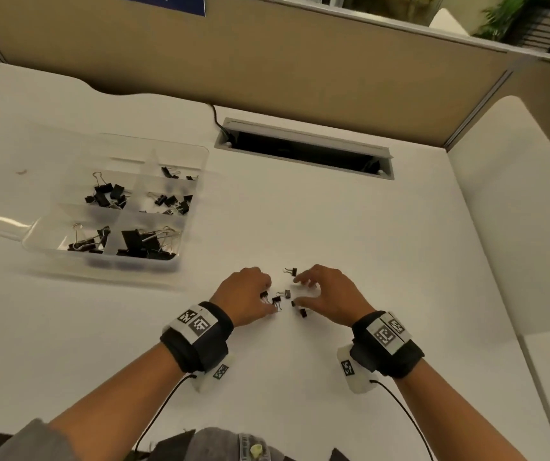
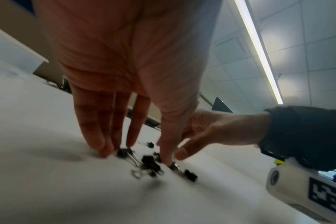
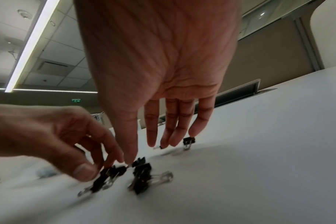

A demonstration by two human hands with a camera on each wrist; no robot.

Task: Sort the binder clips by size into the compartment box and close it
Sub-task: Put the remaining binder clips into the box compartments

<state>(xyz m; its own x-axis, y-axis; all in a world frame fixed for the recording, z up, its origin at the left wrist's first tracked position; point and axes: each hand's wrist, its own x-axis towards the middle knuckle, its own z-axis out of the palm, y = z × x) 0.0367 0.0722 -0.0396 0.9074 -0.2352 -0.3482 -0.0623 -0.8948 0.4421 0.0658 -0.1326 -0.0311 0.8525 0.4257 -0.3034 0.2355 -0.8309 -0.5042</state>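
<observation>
- The last small binder clips (image 1: 282, 299) lie loose on the white desk (image 1: 383, 261), in a tight cluster between both hands and just in front of the person.
- The left hand (image 1: 245, 294) has curled fingers down on the clips at the cluster's left side; whether it already pinches one, the pictures do not show.
- The right hand (image 1: 328, 292) hovers spread and relaxed, holding nothing, its fingertips just beside one separate clip (image 1: 291, 271).
- The compartment box (image 1: 197, 154) stands open, ahead to the left, so the left hand is nearer to it.
- The desk surface between cluster and box is free for carrying.
</observation>
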